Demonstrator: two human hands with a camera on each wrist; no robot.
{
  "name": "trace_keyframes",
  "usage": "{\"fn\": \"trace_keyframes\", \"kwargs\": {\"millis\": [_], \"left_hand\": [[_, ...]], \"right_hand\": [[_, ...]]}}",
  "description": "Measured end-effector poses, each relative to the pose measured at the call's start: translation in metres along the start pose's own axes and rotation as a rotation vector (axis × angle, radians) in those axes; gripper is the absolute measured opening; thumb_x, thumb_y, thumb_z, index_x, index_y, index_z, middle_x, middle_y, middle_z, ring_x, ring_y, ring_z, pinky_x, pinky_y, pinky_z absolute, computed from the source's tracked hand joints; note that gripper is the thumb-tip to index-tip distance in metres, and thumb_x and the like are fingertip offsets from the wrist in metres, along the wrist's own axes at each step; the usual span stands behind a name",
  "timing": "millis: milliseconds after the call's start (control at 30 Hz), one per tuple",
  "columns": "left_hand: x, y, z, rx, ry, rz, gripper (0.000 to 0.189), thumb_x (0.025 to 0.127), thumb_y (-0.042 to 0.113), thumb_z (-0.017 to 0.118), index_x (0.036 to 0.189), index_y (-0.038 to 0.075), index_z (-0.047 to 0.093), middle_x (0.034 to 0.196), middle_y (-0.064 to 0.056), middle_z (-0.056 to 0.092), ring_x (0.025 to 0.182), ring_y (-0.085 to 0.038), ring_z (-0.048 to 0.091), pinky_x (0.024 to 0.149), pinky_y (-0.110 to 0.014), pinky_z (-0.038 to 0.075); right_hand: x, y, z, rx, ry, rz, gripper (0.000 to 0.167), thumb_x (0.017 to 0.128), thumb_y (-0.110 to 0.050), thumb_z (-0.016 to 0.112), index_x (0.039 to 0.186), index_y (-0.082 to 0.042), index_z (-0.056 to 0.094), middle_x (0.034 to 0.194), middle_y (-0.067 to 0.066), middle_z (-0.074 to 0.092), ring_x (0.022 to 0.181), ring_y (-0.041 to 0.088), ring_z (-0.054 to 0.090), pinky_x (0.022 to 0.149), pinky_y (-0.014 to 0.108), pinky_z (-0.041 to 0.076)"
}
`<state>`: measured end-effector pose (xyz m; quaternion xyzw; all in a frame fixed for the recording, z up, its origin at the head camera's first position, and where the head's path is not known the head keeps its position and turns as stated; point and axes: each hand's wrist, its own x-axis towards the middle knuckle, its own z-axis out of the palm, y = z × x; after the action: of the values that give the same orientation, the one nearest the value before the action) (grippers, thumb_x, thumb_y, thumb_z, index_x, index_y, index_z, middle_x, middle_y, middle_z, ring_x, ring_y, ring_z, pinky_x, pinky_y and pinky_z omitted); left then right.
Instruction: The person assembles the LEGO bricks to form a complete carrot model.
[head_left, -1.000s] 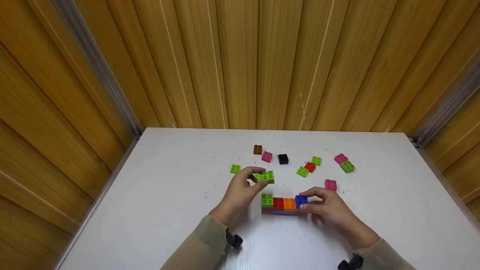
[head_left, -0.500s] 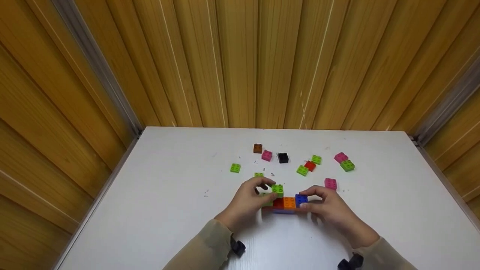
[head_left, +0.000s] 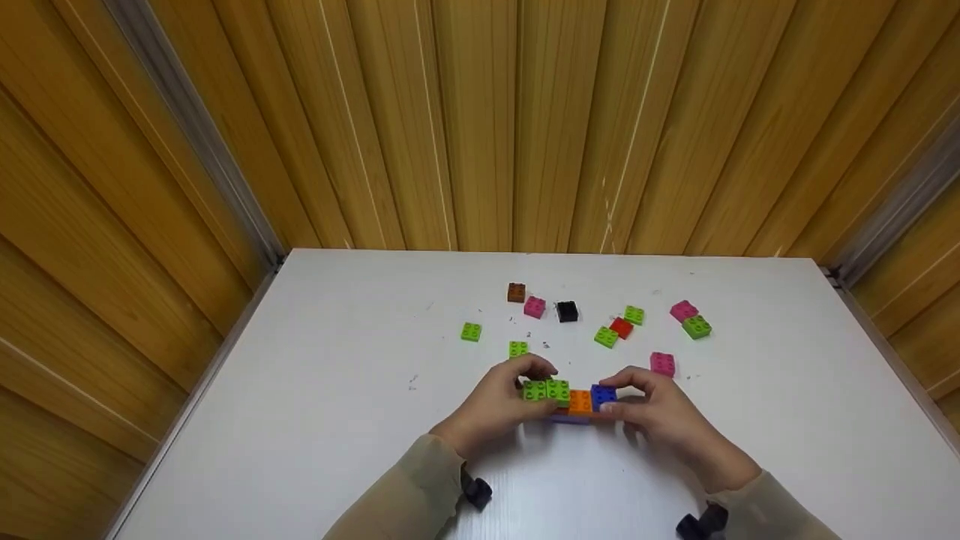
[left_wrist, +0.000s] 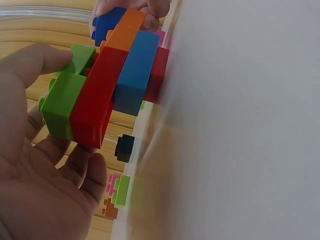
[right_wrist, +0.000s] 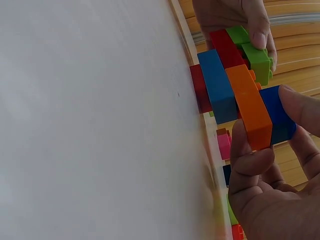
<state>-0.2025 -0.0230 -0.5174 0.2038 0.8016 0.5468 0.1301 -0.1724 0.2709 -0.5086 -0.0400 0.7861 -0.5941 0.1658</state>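
Note:
A built stack of toy building bricks stands between my hands in the head view. Two light-green bricks sit side by side at its left end, the outer green brick point(left_wrist: 61, 105) and the inner green brick point(head_left: 558, 393). Below them is a long red brick point(left_wrist: 100, 97), beside a long orange brick point(right_wrist: 250, 107). A blue brick point(right_wrist: 278, 112) tops the right end, and a lighter blue brick point(left_wrist: 136, 72) with a red one point(right_wrist: 201, 90) lies underneath. My left hand point(head_left: 495, 401) pinches the inner green brick, thumb in front. With thumb and fingers, my right hand point(head_left: 656, 405) grips the right end at the blue brick.
Loose bricks lie on the white table point(head_left: 337, 420) behind the stack: brown point(head_left: 516, 292), black point(head_left: 567, 312), red point(head_left: 621, 328), and several pink and green ones. A pink brick point(head_left: 662, 364) is just behind my right hand. Wood-patterned panels point(head_left: 480, 127) stand beyond the table.
My left hand has carried a green brick right and toward me, from behind the stack onto it, beside the outer green one. My right hand has kept its grip on the right end.

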Motion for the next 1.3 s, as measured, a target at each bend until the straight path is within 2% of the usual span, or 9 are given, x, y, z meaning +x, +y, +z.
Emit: {"fn": "trace_keyframes", "kwargs": {"millis": [267,467,733,967,1100,1300], "left_hand": [[0.0,0.0,0.001,0.004,-0.01,-0.022,0.021,0.102,0.036,0.085,0.12,0.03,0.077,0.129,0.012,0.074,0.121,-0.012,0.061,0.117,-0.041,0.049],[0.0,0.005,0.006,-0.023,-0.006,-0.092,0.014,0.103,0.034,0.084,0.113,0.03,0.076,0.132,0.011,0.075,0.121,-0.014,0.062,0.117,-0.044,0.053],[0.001,0.012,0.008,-0.02,-0.017,-0.135,0.011,0.103,0.032,0.083,0.107,0.029,0.073,0.135,0.009,0.074,0.122,-0.017,0.062,0.117,-0.049,0.051],[0.001,0.017,0.005,-0.018,-0.009,-0.179,0.012,0.099,0.03,0.089,0.104,0.032,0.078,0.134,0.008,0.075,0.121,-0.019,0.064,0.114,-0.046,0.056],[0.002,0.019,0.004,-0.026,-0.003,-0.198,0.012,0.099,0.03,0.09,0.103,0.032,0.08,0.134,0.008,0.075,0.123,-0.019,0.063,0.117,-0.048,0.056],[0.001,0.021,0.005,-0.05,-0.001,-0.236,0.012,0.098,0.028,0.09,0.104,0.032,0.08,0.132,0.008,0.075,0.122,-0.019,0.063,0.116,-0.047,0.057]], "right_hand": [[0.0,-0.001,0.0,-0.011,-0.004,0.009,0.042,0.102,-0.024,0.087,0.136,-0.006,0.073,0.147,0.015,0.067,0.075,0.019,0.064,0.067,0.028,0.057],[0.0,-0.002,-0.001,-0.019,-0.009,0.004,0.042,0.102,-0.023,0.086,0.137,-0.005,0.072,0.149,0.017,0.065,0.074,0.02,0.063,0.067,0.028,0.057],[-0.001,-0.001,-0.004,-0.005,-0.008,0.014,0.042,0.103,-0.023,0.086,0.138,-0.005,0.071,0.152,0.021,0.062,0.073,0.019,0.063,0.067,0.027,0.057],[0.001,0.0,-0.002,0.012,-0.017,0.022,0.042,0.102,-0.021,0.085,0.138,-0.005,0.071,0.15,0.019,0.065,0.076,0.019,0.065,0.067,0.027,0.056],[0.002,0.0,-0.004,0.008,-0.024,0.022,0.042,0.103,-0.02,0.084,0.139,-0.004,0.07,0.15,0.019,0.063,0.08,0.02,0.066,0.068,0.027,0.056],[0.003,-0.002,-0.008,-0.017,-0.062,0.031,0.047,0.103,-0.025,0.085,0.142,-0.004,0.068,0.147,0.019,0.067,0.084,0.023,0.071,0.072,0.031,0.061]]}}
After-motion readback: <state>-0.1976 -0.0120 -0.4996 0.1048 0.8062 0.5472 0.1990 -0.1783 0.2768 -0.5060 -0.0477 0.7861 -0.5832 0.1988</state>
